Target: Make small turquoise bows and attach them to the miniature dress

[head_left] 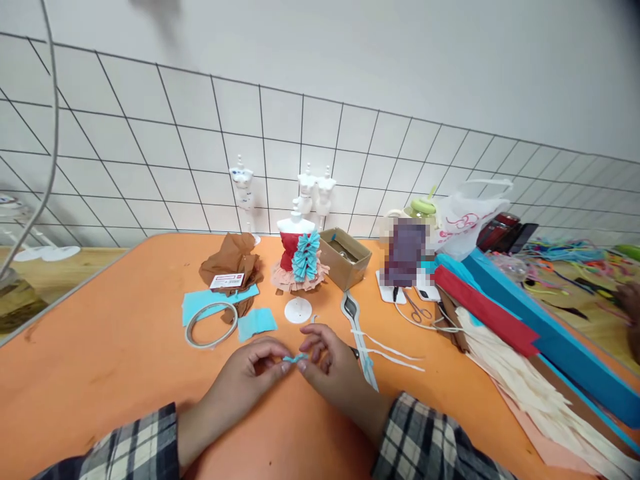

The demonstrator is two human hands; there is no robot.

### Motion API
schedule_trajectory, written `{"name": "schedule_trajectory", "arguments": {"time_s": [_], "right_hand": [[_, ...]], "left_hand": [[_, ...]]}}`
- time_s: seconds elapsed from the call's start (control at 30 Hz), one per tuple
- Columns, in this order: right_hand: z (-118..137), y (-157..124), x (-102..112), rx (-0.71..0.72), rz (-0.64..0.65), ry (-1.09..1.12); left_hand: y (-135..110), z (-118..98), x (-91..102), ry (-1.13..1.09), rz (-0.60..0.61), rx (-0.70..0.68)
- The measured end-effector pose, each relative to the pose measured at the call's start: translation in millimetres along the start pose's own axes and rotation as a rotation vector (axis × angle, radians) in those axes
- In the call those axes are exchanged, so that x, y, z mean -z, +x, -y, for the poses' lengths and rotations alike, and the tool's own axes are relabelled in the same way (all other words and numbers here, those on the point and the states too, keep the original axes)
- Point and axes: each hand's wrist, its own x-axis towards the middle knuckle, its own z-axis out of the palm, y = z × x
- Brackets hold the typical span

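Note:
Between my fingertips, low in the middle of the view, is a small gathered strip of light blue crepe paper [295, 359]. My left hand [253, 370] pinches its left end, and my right hand [330, 367] pinches its right end with thumb and fingers. Beyond my hands stands a small white dress form [297, 227] on a round white base. It wears a red bodice with light blue ruffles [307, 257] down one side and a peach ruffled skirt [287, 279]. Left of it lie flat light blue paper pieces [257, 324] and a roll of tape [211, 325].
Brown crepe paper [230, 260] bears a small box [227, 281]. A cardboard box [357, 270] stands behind, near white dress forms [244, 183]. At right lie a grey strap-like tool [357, 327], white strips [390, 348], scissors [417, 310], stacked crepe paper [485, 310] and a plastic bag [465, 217].

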Motion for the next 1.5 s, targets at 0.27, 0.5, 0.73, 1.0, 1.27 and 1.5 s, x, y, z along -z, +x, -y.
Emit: {"name": "schedule_trajectory", "arguments": {"time_s": [0.27,0.5,0.73,1.0,1.27,1.5], "right_hand": [[5,0,-1,0.210,-0.056,-0.320],[-2,1,-3,-0.094,-0.005,0.039],[7,-4,-3,-0.036,-0.020,-0.010],[8,0,-1,-0.203,0.033,0.320],[8,-1,-3,-0.158,0.006,0.094],[8,0,-2,-0.247,0.067,0.308]], "left_hand": [[-3,-1,-2.7,0.149,0.034,-0.033],[-3,-2,-3.1,0.082,0.041,-0.040],[-5,-4,-1.9,0.160,0.007,-0.070],[-7,-6,-2.1,0.170,-0.040,-0.054],[-7,-7,-2.0,0.210,-0.019,-0.078],[-5,-8,-0.5,0.190,-0.050,-0.069]]}}
